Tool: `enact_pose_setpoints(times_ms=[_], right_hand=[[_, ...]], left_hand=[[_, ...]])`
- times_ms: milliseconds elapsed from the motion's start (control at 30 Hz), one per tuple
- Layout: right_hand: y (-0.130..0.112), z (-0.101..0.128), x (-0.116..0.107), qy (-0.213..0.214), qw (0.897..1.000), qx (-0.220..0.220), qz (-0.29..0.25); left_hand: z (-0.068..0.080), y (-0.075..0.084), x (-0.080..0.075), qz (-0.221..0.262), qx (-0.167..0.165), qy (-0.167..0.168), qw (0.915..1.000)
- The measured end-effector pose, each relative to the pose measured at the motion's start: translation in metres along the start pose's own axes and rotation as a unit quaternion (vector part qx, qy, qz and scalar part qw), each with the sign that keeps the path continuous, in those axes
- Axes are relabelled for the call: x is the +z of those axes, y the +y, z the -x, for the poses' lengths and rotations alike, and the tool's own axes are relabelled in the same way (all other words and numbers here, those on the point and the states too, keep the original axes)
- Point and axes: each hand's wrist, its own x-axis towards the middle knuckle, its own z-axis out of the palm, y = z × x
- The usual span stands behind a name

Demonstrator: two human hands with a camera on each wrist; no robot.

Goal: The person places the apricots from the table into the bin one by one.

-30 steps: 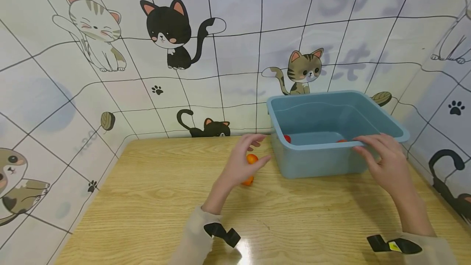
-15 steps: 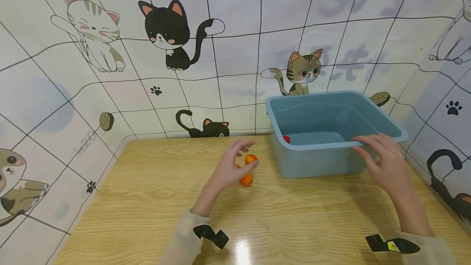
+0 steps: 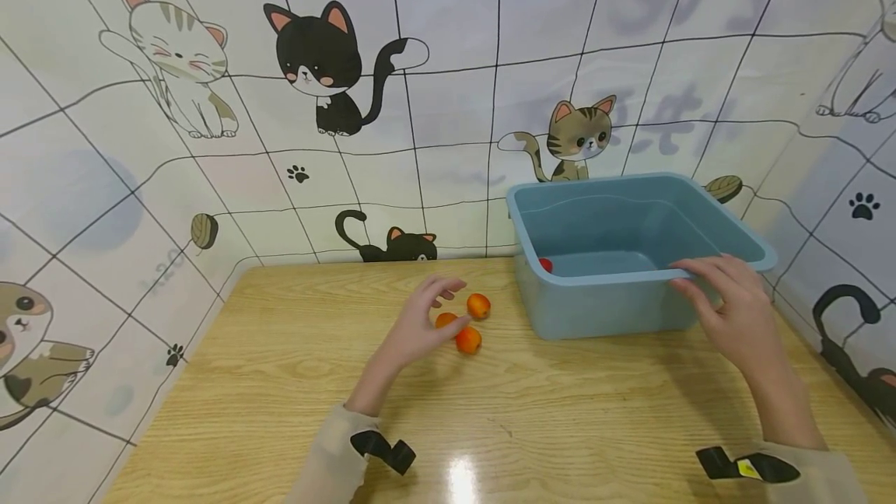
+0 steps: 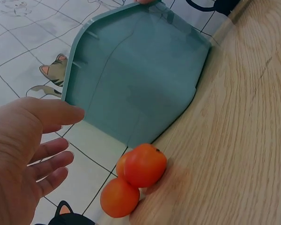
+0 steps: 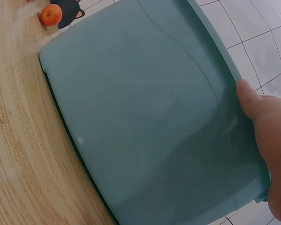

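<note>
My left hand (image 3: 414,327) hovers beside three small orange-red tomatoes on the table, its fingers loosely curved and holding nothing. One tomato (image 3: 479,306) sits at the back, another (image 3: 468,340) in front, and a third (image 3: 446,320) is partly hidden by the thumb. In the left wrist view the tomatoes (image 4: 145,165) overlap in a cluster, apart from the hand (image 4: 18,150). My right hand (image 3: 735,313) grips the front rim of a blue-grey plastic tub (image 3: 595,308), thumb outside. Inside, a red round thing (image 3: 545,264) shows at the left.
The wooden table (image 3: 280,379) meets a wall covering (image 3: 448,99) printed with cats and grid lines at the back and sides. The tub stands at the back right, close to that wall. Its front wall hides part of its floor.
My left hand has moved left, away from the tub, uncovering the tomatoes. My right hand stays on the rim. A red thing seen earlier near its fingertips inside the tub no longer shows.
</note>
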Motion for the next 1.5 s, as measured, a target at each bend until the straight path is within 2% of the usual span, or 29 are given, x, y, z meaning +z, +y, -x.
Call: enact_pose_setpoints(times_ms=[200, 533, 767, 1067, 1500], right_hand=[[0.001, 0.001, 0.000, -0.004, 1.000, -0.001, -0.003], [0.001, -0.001, 0.000, -0.001, 1.000, -0.008, -0.007], [0.002, 0.000, 0.000, 0.003, 1.000, -0.009, -0.013], [0.002, 0.000, 0.000, 0.005, 1.000, -0.013, -0.013], [0.003, -0.001, -0.002, -0.010, 1.000, -0.008, -0.004]], left_hand=[[0.004, -0.010, -0.002, 0.007, -0.024, -0.017, 0.9995], [0.008, -0.025, -0.004, 0.002, -0.045, -0.044, 0.9980], [0.010, -0.029, -0.004, 0.004, -0.069, -0.063, 0.9956], [0.013, -0.035, -0.002, -0.002, -0.090, -0.075, 0.9931], [0.016, -0.040, 0.004, -0.029, -0.108, -0.073, 0.9911]])
